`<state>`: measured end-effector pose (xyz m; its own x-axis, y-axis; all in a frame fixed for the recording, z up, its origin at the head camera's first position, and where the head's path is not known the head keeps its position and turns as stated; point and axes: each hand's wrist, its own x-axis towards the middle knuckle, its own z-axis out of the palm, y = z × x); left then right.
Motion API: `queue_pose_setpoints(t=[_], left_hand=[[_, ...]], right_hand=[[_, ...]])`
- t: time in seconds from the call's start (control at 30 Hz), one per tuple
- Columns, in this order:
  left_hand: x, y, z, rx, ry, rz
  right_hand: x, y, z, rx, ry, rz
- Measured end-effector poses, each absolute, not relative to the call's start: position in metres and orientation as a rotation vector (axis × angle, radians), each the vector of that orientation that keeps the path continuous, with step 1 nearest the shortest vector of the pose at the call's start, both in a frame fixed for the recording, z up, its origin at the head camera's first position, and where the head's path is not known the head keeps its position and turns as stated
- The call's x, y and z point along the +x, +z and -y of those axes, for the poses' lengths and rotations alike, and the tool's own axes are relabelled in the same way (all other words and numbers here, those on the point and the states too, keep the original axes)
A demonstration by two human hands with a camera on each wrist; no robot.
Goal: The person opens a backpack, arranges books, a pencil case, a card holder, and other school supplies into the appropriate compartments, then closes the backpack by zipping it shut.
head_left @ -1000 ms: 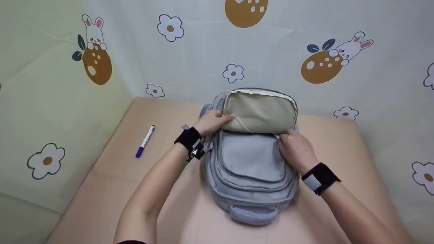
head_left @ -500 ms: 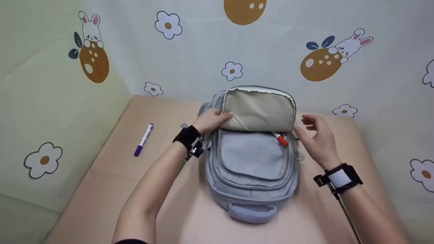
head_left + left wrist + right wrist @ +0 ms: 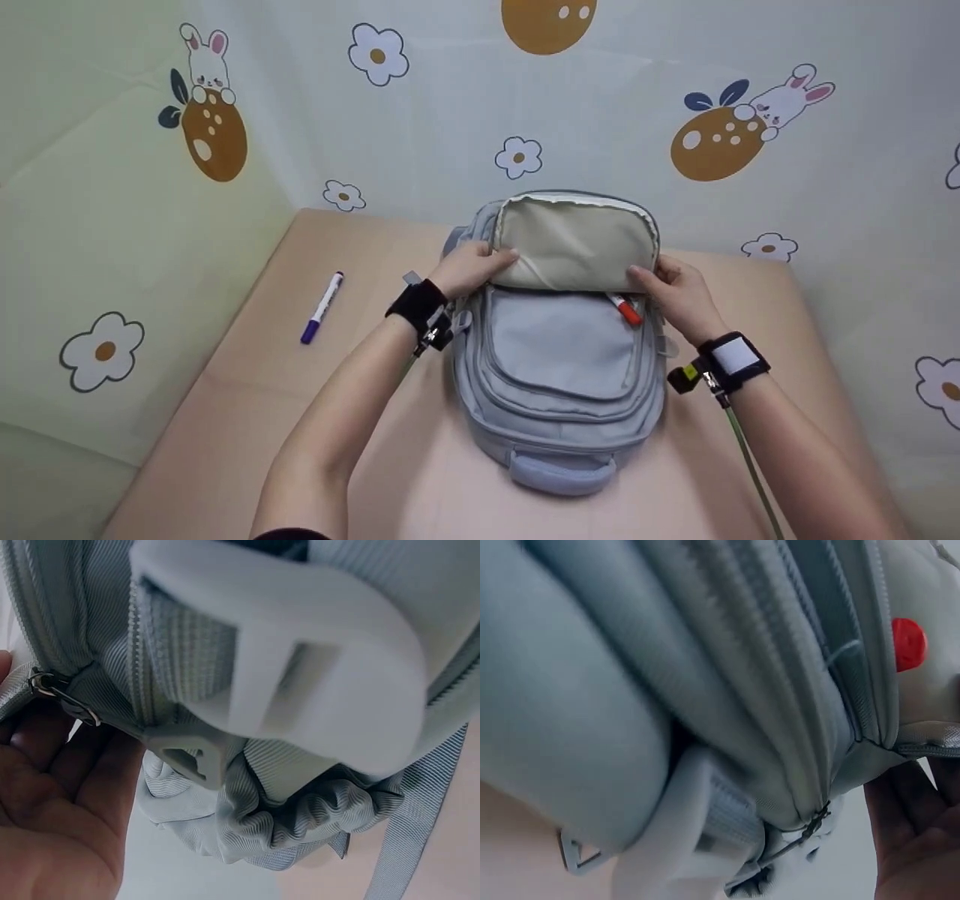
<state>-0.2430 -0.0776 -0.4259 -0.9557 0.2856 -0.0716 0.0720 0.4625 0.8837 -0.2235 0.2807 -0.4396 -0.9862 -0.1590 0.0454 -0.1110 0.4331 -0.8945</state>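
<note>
Centre frame: soft, light grey-blue fabric backpack (image 3: 559, 352) lying on the counter (image 3: 247, 390). Left hand (image 3: 471, 268) and right hand (image 3: 679, 294) apparently pinch its limp beige-lined flap (image 3: 574, 244); best held by the zipper edges.

Both forearms are bare; a dark sleeve edge shows at the left upper arm; the left hand (image 3: 471, 268) wears a black wrist strap with a small metal mount; the right hand (image 3: 679, 295) wears a black strap with a white patch, a yellow-marked clip and a thin greenish cable.

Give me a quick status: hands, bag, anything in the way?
Left hand and right hand grip the backpack flap's corners. Red marker pokes out of the opening. Purple marker lies apart.
</note>
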Motion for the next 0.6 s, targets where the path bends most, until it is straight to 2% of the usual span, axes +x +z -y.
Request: queue_pose_setpoints(t=[0.2,0.37,0.5,0.6], left_hand=[[-0.243,-0.425,0.076,0.353,1.474,-2.53],[-0.237,-0.422,0.084,0.436,1.389,-2.561],[-0.232,-0.416,0.103,0.543,1.348,-2.528],[-0.231,-0.411,0.128,0.502,1.36,-2.554]], right_hand=[[-0.229,-0.439,-0.279,-0.165,-1.668,-2.634],[-0.231,-0.439,-0.275,-0.196,-1.674,-2.675],[-0.233,-0.438,-0.272,-0.184,-1.683,-2.69],[-0.234,-0.437,-0.272,-0.169,-1.674,-2.702]])
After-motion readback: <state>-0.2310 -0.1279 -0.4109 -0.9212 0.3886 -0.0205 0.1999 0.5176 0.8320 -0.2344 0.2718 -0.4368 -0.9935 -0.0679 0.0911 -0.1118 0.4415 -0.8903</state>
